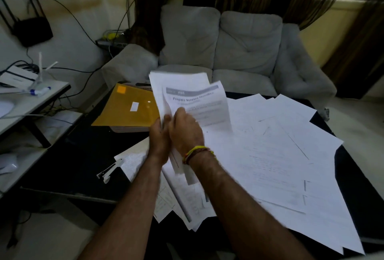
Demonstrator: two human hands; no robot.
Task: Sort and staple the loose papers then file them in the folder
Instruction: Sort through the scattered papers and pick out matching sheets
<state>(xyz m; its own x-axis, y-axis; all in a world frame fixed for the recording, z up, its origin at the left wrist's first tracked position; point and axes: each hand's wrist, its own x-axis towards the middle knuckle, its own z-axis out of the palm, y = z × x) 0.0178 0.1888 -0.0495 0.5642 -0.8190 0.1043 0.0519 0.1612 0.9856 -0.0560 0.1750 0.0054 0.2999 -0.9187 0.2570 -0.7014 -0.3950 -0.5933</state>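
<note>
sheaf – upright, long axis vertical | left hand, right hand – fingers seemingly gripping it

A sheaf of white printed papers stands nearly upright above the dark table, its front sheet headed "Prepare Instant Noodles". Many more loose sheets lie fanned and overlapping across the table's right side. A yellow folder lies flat and closed at the far left. A white stapler lies near the left edge of the sheets
</note>
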